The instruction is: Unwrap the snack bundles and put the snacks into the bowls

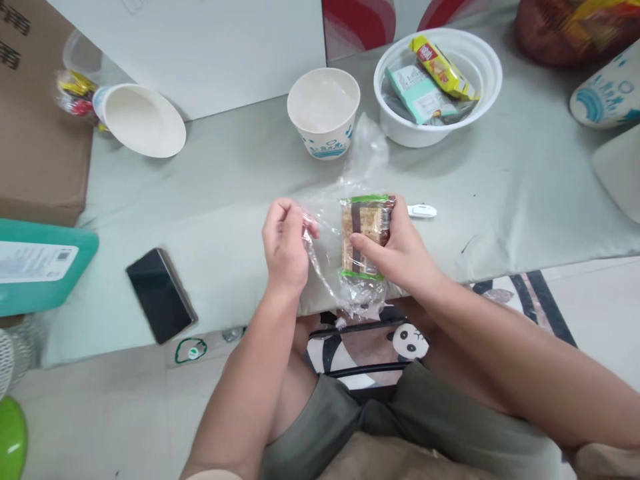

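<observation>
My right hand [400,253] grips a brown snack packet [364,230] with green ends, held upright over the near edge of the pale green table [500,193]. The packet sits inside a clear plastic bag [350,200]. My left hand [285,243] pinches the bag's left side, fingers closed on the film. Both hands hover just above the table edge, close to my lap.
A paper cup [324,110] stands behind the bag. A white bowl [437,83] holds several snack packets. A tipped cup [140,119] lies at back left, a black phone [160,295] at front left, a teal box [43,263] at the left edge, a small white object [421,211] beside my right hand.
</observation>
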### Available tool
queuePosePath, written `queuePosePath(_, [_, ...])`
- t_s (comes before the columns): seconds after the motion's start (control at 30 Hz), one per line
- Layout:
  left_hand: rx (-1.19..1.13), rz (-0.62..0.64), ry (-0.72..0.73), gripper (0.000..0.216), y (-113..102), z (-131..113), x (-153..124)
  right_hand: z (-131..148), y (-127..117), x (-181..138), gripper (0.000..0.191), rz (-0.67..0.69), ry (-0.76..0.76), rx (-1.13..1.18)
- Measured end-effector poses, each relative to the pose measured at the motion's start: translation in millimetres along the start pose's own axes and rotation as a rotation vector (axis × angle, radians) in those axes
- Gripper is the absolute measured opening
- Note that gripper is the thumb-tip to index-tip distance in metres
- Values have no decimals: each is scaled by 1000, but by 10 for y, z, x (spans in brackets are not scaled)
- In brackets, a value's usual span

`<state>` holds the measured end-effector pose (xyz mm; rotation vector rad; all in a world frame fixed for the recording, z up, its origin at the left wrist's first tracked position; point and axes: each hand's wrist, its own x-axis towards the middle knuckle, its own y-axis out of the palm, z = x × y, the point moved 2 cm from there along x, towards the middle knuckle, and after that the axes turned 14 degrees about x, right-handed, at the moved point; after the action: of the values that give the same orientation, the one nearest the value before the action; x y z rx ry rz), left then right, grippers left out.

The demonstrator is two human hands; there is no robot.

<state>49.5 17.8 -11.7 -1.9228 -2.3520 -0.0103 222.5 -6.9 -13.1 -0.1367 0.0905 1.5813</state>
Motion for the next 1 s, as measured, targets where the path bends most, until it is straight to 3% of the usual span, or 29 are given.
queuePosePath(0.27, [-326,-237,-310,29,-179,-117,177,-73,62,28,57,22,213,729])
queuePosePath(0.37, [-467,-258,-409,31,-216,-162,203,-79,79,36,45,98,365,1010])
queuePosePath(0.43, [-593,-203,-444,33,-227,-204,206,-76,101,30,37,200,442,1165])
queuePosePath(0.6, [-928,61,-332,25,-303,-347,169,-93,228,-45,43,392,593,1313])
queuePosePath(0.7, [-1013,121,-269,23,-332,-472,126,-128,337,-113,47,412,668,1340])
queuePosePath(0.83, [-1049,37,-241,29,-264,-678,73,-214,493,-190,56,452,768,1332])
queuePosePath(1.0, [-869,-245,-180,36,-344,-749,99,-288,635,-231,64,542,794,1431])
